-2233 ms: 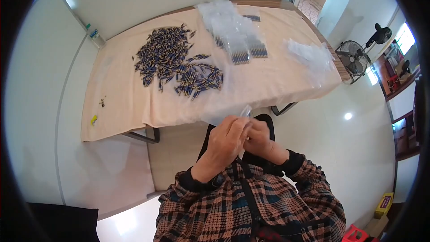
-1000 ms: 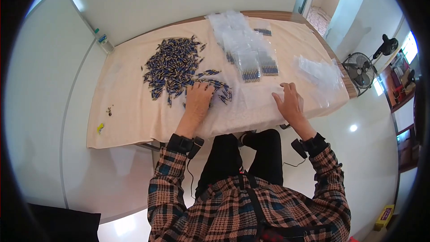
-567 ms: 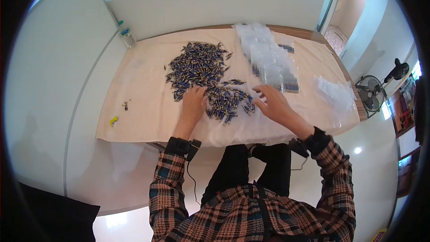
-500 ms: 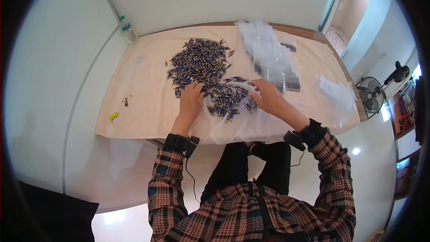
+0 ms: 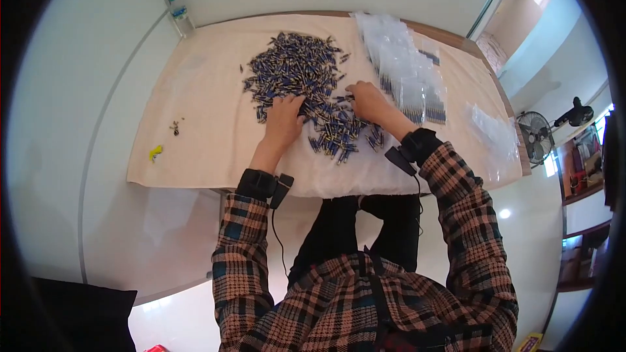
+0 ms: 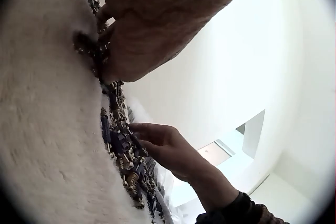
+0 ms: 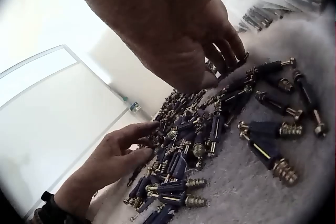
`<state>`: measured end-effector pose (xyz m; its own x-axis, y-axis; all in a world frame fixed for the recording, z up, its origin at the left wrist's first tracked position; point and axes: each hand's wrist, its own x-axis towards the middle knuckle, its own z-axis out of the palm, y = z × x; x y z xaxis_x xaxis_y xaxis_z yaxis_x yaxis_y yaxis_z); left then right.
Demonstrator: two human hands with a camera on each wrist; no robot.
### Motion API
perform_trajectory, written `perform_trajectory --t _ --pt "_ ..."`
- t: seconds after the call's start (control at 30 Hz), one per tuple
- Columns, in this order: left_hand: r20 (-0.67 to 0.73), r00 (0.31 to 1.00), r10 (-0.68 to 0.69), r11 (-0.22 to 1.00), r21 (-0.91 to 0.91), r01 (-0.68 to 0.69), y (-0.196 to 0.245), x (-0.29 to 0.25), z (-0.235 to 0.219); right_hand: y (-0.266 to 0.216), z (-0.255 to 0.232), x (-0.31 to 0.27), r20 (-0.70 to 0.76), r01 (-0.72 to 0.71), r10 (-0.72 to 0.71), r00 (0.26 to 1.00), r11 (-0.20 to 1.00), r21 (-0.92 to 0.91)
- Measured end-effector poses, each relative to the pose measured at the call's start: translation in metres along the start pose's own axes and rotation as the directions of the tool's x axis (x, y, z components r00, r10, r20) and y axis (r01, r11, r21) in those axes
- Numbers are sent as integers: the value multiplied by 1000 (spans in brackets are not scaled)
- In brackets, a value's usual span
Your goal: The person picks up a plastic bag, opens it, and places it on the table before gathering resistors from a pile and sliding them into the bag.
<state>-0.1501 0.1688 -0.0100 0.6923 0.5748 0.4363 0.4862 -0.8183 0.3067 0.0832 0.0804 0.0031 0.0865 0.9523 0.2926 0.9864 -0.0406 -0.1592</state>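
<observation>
A heap of dark blue screw-in bolts with brass threaded ends lies on the cloth-covered table, and a smaller cluster spreads from its front. My left hand is at the heap's near left edge, fingertips among the bolts; in the right wrist view this left hand has extended fingers and thumb. At the right side, where heap and cluster meet, my right hand reaches down with its fingertips at some stray bolts. The right wrist view shows these fingers spread and fairly straight.
Clear bags holding rows of bolts overlap at the back right. More thin plastic bags lie at the right edge. A bottle stands at the back left; small metal bits and a yellow item lie at left.
Both hands were together over the lap with clear plastic; they have parted and moved forward to the bolts. Most recently the right hand has moved left and farther back. The head view has shifted.
</observation>
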Motion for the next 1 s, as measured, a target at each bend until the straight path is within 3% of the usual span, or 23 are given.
perform_trajectory --t 0.07,0.17,0.33,0.57,0.7,0.87,1.0 --pt "-7 1000 14 1000 15 -14 3 0 -2 -3 -2 1 16 -1 2 1000 997 -72" --pt "51 999 11 1000 29 -12 7 1 -6 -6 -7 2 125 23 -32 992 998 66" --pt "64 997 53 995 -85 -48 15 -2 0 -11 -1 -9 43 58 -63 997 991 118" --pt "41 998 57 949 -312 -41 44 -5 16 -21 3 -25 56 1 -33 998 868 497" --pt "-23 984 174 930 -324 -172 64 -9 18 -25 5 -50 -71 102 -77 994 859 502" --pt "-24 965 260 900 -355 -251 83 -31 13 -27 -13 -87 -49 169 -163 985 908 383" --pt "37 947 319 926 -226 -303 91 -42 6 -39 -27 -117 -113 249 -225 968 918 307"
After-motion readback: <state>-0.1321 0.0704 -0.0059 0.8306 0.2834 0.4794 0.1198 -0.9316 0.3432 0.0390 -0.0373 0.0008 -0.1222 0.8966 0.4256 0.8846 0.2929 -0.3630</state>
